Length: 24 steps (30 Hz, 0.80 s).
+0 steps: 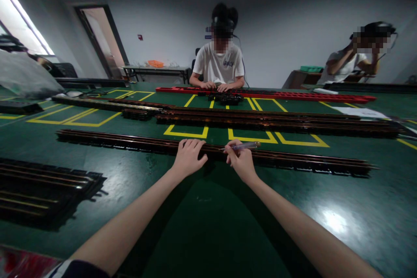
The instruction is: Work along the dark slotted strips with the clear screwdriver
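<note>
Dark strip under left hand; pen in right hand.

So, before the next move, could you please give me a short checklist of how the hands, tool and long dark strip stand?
1. Left hand resting on the long dark strip with copper-coloured lines: ok.
2. Right hand holding the slim translucent pen-like tool: ok.
3. Tool's tip touching the strip: cannot tell.
4. Strip apart from the dark bundle of long strips behind it: ok.
5. Co-worker's hands clear of this strip: ok, across the green table.
</note>
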Each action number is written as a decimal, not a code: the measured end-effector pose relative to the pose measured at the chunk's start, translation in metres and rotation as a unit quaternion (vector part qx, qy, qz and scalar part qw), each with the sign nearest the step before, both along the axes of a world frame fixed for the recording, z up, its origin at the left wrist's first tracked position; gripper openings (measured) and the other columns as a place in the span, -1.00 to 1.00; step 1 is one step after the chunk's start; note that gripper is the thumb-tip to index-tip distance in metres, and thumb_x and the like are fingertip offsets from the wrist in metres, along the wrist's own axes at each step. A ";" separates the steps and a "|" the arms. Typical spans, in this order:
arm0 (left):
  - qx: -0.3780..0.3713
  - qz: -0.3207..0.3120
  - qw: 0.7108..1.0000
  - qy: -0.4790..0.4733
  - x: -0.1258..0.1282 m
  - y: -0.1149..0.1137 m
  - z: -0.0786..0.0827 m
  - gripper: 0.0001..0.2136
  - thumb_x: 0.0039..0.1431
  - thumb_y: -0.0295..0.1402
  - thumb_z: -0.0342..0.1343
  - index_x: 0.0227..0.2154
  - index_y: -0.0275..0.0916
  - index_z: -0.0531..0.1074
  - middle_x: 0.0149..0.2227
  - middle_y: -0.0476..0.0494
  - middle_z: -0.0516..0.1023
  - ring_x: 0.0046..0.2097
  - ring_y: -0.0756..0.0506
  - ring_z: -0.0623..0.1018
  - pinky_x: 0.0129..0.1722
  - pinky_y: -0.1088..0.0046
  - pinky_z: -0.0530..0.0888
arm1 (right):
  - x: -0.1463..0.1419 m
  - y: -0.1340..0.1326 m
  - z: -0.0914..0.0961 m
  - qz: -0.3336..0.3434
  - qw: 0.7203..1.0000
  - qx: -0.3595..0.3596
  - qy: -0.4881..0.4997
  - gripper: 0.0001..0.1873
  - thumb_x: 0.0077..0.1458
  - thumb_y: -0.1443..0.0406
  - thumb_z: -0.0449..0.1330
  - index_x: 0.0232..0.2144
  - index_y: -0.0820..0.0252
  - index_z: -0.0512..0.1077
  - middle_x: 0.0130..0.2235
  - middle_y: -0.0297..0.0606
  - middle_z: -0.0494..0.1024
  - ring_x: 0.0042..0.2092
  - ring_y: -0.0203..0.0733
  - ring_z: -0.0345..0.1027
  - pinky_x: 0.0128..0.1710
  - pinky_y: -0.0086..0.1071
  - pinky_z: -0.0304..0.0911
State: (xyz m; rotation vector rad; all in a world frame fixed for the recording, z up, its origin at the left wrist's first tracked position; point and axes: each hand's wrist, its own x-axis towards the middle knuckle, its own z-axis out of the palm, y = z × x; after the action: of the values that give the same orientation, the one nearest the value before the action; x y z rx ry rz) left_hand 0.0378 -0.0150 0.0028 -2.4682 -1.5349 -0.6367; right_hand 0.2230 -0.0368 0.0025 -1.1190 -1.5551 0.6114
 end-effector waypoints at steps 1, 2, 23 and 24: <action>0.001 0.000 1.000 0.001 0.000 0.000 0.000 -0.65 0.15 -0.25 -0.06 -0.03 -0.26 0.36 -0.05 -0.22 0.49 0.01 -0.21 0.40 0.07 0.13 0.19 | 0.000 0.000 0.000 -0.002 1.000 0.001 0.000 -0.74 0.14 0.10 0.06 -0.43 0.16 0.28 -0.55 -0.33 0.45 -0.64 -0.31 0.28 -0.70 -0.47 0.15; 0.002 0.000 1.000 0.002 0.000 0.000 0.000 -0.65 0.15 -0.25 -0.06 -0.03 -0.26 0.36 -0.05 -0.22 0.49 0.01 -0.21 0.41 0.06 0.13 0.19 | 0.000 0.000 0.000 -0.003 1.000 0.002 -0.001 -0.74 0.14 0.10 0.06 -0.43 0.16 0.28 -0.55 -0.33 0.45 -0.65 -0.32 0.28 -0.70 -0.47 0.14; -0.004 0.001 1.000 0.003 0.000 -0.001 0.002 -0.65 0.16 -0.22 -0.07 -0.04 -0.24 0.36 -0.05 -0.22 0.49 -0.01 -0.22 0.41 0.05 0.12 0.20 | 0.001 0.000 0.000 0.003 1.000 0.003 0.003 -0.66 0.11 0.01 0.07 -0.44 0.16 0.29 -0.50 -0.28 0.47 -0.61 -0.29 0.32 -0.72 -0.46 0.18; -0.005 0.001 1.000 0.002 0.000 -0.001 0.001 -0.64 0.16 -0.21 -0.07 -0.04 -0.25 0.36 -0.05 -0.22 0.49 -0.01 -0.22 0.41 0.05 0.12 0.20 | 0.001 0.000 0.000 0.003 1.000 0.004 0.004 -0.66 0.11 0.01 0.07 -0.44 0.16 0.29 -0.51 -0.29 0.46 -0.61 -0.29 0.32 -0.72 -0.46 0.18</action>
State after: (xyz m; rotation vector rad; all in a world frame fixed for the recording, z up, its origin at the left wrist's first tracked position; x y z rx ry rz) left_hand 0.0380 -0.0157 0.0042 -2.4739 -1.5412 -0.6250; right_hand 0.2236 -0.0370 0.0028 -1.1052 -1.5542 0.6130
